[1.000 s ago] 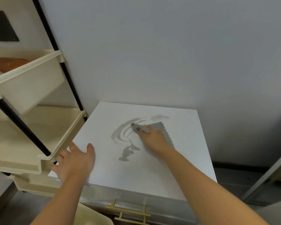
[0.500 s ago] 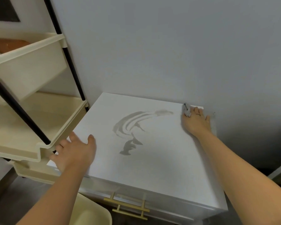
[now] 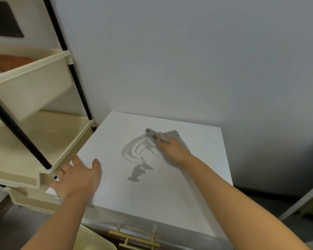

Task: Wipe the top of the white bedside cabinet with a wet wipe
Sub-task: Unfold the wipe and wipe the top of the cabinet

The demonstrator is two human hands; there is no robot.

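Crumpled grey wet wipe on smooth cabinet top

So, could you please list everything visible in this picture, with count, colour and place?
Bedside cabinet: one, white, centre, against the wall.
Wet streaks: one patch, grey, middle of the cabinet top.
Wet wipe: one, grey, under the right hand near the back of the top.
Drawer handles: brass-coloured, cabinet front; count unclear.
Shelf rack: one, cream trays on black poles, left of the cabinet.
Brown item: one, in the upper tray; unidentifiable.
Wall: grey, behind.
Left hand: open, flat on the cabinet's front left corner.
Right hand: pressing the wipe down.
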